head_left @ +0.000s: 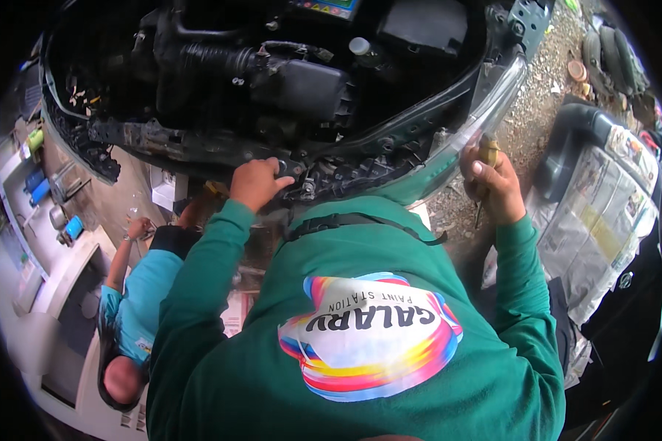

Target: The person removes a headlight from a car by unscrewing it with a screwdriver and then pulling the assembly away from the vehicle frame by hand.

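Observation:
My left hand (257, 184) rests on the black front crossmember (191, 151) of a car's engine bay. Its fingers curl at the edge, and a dark part shows between thumb and forefinger. My right hand (499, 187) is closed round a screwdriver (488, 148) with a yellowish handle, beside the car's front corner. The thin shaft points down below the fist. Close by the right hand is the clear headlight (493, 103), set along the curved green front edge. Between my hands, black brackets and fittings (346, 173) line the crossmember.
Inside the engine bay sit a black airbox (301, 87), a ribbed hose (213, 60) and a white-capped reservoir (360, 46). At right, a dark bumper-like part (566, 151) lies by newspaper-masked panels (603, 213) on gravel. Another person in a turquoise shirt (151, 294) is at left, near a pale car panel (70, 279).

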### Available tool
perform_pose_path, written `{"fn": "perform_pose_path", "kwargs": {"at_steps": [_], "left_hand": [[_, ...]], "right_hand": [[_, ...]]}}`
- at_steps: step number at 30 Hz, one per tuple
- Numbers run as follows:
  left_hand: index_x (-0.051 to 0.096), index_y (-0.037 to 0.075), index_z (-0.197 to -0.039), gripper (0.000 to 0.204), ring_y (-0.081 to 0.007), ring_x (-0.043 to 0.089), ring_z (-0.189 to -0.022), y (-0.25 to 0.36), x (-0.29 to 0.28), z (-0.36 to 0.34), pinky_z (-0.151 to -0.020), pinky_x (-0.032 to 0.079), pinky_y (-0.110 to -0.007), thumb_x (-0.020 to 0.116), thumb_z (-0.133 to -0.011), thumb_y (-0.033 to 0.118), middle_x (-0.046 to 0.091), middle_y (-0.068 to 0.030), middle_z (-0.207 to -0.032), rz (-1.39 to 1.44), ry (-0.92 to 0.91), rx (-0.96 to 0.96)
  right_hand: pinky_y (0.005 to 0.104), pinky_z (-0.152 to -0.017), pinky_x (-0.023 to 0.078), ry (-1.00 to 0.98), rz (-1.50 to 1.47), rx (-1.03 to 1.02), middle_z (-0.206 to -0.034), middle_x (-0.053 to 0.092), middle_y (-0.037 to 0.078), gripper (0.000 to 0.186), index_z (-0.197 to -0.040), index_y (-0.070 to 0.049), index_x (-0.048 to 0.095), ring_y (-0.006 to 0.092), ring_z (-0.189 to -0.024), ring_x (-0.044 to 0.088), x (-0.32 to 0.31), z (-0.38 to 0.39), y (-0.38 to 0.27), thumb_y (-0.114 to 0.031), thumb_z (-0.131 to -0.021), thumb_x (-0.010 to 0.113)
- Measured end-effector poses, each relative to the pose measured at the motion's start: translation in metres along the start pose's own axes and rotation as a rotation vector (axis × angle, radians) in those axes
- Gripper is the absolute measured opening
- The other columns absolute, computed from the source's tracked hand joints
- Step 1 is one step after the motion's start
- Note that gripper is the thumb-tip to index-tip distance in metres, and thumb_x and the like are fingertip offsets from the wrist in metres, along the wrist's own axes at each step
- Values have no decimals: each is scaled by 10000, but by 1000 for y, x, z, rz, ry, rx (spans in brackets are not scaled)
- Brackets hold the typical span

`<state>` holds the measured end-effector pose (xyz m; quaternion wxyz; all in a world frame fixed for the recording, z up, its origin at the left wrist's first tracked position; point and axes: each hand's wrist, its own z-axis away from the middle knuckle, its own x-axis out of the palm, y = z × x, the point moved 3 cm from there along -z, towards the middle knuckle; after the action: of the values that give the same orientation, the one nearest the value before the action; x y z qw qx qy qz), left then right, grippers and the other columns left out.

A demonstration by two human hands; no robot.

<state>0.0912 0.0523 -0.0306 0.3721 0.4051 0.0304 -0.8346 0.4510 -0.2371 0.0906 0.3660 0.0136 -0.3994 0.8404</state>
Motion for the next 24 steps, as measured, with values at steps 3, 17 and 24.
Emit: {"fn": "perform_pose_path", "kwargs": {"at_steps": [3, 17, 24], "left_hand": [[711, 72, -890, 519, -393, 728, -865, 8, 3, -16, -757, 557, -519, 866, -789, 557, 745, -157, -829, -15, 9, 50], [736, 83, -790, 482, -377, 728, -828, 8, 5, -25, -740, 556, -496, 885, -749, 539, 757, -135, -820, 113, -96, -120], [733, 81, -779, 475, -380, 725, -820, 5, 3, -26, -745, 557, -494, 897, -734, 525, 754, -141, -811, 137, -96, -133]], "right_hand": [[264, -515, 368, -76, -46, 47, -738, 478, -8, 352, -869, -60, 592, 92, -595, 472, -15, -8, 20, -354, -947, 771], [282, -424, 372, 21, 116, -39, -618, 454, 41, 589, -689, 5, 612, 144, -501, 472, -15, -19, 30, -558, -830, 711], [283, -420, 399, 23, 79, -18, -669, 476, 58, 560, -772, 24, 625, 147, -507, 479, -19, -19, 37, -520, -836, 737]]}}
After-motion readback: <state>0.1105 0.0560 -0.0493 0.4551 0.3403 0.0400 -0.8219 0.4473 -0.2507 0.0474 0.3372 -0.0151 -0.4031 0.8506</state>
